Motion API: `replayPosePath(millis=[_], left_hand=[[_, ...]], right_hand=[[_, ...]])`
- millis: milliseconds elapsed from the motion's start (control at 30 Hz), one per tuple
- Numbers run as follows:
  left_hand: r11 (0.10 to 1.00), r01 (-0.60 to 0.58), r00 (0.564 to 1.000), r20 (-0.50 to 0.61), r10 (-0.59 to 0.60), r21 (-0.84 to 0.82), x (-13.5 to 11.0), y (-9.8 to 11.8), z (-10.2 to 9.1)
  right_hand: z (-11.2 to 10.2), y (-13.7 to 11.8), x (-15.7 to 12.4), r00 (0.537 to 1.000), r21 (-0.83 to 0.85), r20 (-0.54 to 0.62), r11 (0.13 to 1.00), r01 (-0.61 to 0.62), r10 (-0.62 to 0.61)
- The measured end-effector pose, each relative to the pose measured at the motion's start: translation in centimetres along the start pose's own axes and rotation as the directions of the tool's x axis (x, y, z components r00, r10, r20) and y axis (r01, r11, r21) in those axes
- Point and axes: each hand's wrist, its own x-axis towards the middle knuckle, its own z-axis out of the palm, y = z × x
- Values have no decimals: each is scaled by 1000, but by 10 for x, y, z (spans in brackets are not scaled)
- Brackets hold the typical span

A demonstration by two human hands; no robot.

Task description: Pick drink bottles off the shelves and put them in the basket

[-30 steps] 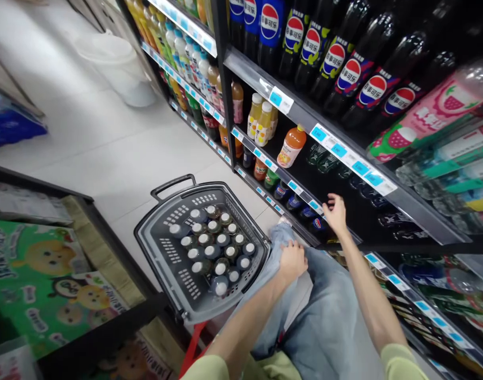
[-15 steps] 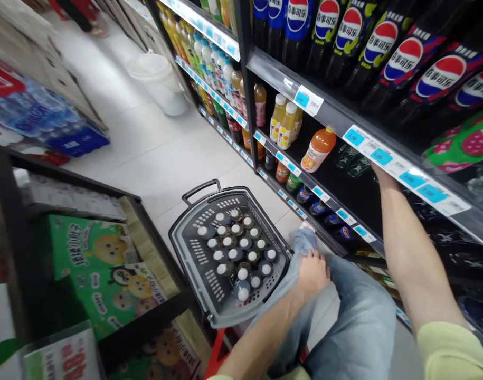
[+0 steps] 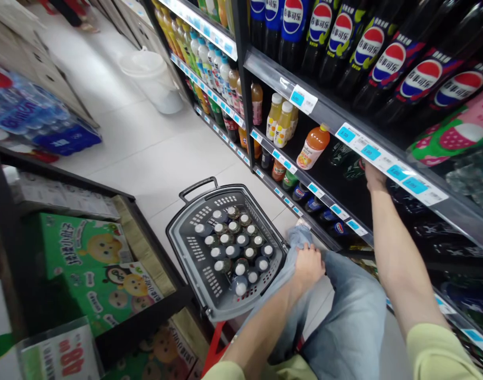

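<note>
My left hand rests on my jeans at the knee, its fingers draped over the cloth with nothing in them. Under the upper shelf edge, my right hand reaches into the lower shelf. Its fingers are hidden in shadow, beside a dark bottle lying on its side; whether they grip it I cannot tell. Left of that hand stands an orange drink bottle with a pale label. A grey shopping basket on the floor by my leg holds several upright white-capped bottles.
Large cola bottles line the shelf above. Boxed green packs sit on a low rack at left. Farther along the aisle are a white bucket and water packs. Part of another person shows at the top.
My right hand is drawn slightly out, so its back and wrist show more below the shelf edge. My left hand stays on the knee. The view has shifted slightly.
</note>
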Motion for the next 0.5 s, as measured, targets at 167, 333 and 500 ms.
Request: replayPosePath(millis=[167, 333, 500], left_hand=[[1000, 10, 1000, -27, -9, 26, -2, 1, -1], [999, 6, 998, -65, -3, 43, -4, 2, 1], [996, -11, 993, -114, 21, 85, -4, 4, 2]], right_hand=[[-20, 6, -54, 883, 238, -453, 971, -10, 120], [-59, 3, -114, 817, 327, -553, 944, 36, 161], [-98, -2, -196, 816, 432, -477, 895, -107, 328]])
